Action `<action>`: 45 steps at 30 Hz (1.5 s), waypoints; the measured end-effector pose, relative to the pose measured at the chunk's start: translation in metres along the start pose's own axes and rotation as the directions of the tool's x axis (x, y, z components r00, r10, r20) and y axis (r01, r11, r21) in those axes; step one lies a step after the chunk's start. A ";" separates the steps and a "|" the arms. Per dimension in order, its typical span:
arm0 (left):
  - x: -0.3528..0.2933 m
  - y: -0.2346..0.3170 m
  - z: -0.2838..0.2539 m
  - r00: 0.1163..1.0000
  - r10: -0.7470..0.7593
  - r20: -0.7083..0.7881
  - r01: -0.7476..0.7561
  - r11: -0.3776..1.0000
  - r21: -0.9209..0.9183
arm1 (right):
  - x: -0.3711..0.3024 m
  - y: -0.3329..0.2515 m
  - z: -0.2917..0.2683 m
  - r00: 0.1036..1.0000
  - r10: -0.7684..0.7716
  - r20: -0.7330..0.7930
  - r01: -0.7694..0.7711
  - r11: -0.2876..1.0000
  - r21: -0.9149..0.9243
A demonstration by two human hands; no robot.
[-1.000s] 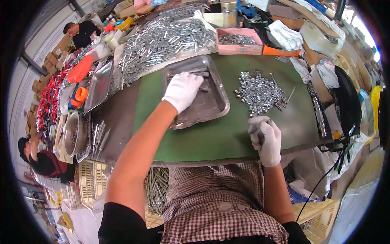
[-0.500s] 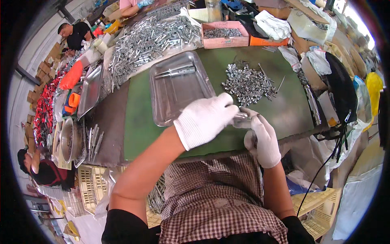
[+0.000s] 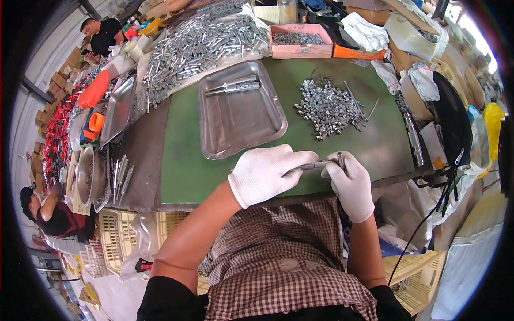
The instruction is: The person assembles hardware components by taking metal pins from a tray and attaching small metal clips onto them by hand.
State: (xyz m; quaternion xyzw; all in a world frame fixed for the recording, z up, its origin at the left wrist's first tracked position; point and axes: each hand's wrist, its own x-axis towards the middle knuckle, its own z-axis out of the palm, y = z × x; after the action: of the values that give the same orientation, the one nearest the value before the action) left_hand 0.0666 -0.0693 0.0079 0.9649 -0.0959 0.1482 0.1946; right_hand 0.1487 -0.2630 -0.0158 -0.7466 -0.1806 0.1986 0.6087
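Left gloved hand (image 3: 269,174) was clamped on slim metal rod (image 3: 310,166) | rod bridged gap to right gloved hand (image 3: 352,186) | right pinched short metal piece (image 3: 341,159) | steady, aligned grip probably served best

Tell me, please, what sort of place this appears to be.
Probably a metal-parts workshop, judging by the large heap of metal parts, the pile of small metal pieces and the metal tray.

Just past the apron (image 3: 284,257), I see the left hand (image 3: 267,174) and right hand (image 3: 350,184) close together, fingers (image 3: 304,157) curled.
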 end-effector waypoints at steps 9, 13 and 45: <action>0.000 0.006 0.006 0.999 -0.034 -0.020 0.034 0.999 0.026 | 0.000 -0.001 -0.006 0.986 -0.168 -0.008 0.163 0.969 -0.187; -0.006 0.006 0.008 0.999 -0.045 0.023 0.043 0.994 0.097 | 0.020 0.000 -0.025 0.953 -0.274 -0.125 0.229 0.929 -0.290; -0.010 0.029 0.021 0.944 -0.285 0.164 0.272 0.957 0.098 | 0.008 -0.011 -0.004 0.877 -0.447 0.178 0.439 0.594 -0.674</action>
State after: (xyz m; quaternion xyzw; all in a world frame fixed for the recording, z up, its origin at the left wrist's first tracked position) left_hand 0.0552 -0.1032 -0.0036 0.9845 0.0302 0.0366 0.1686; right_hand 0.1577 -0.2599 -0.0045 -0.8515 -0.4183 -0.0452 0.3129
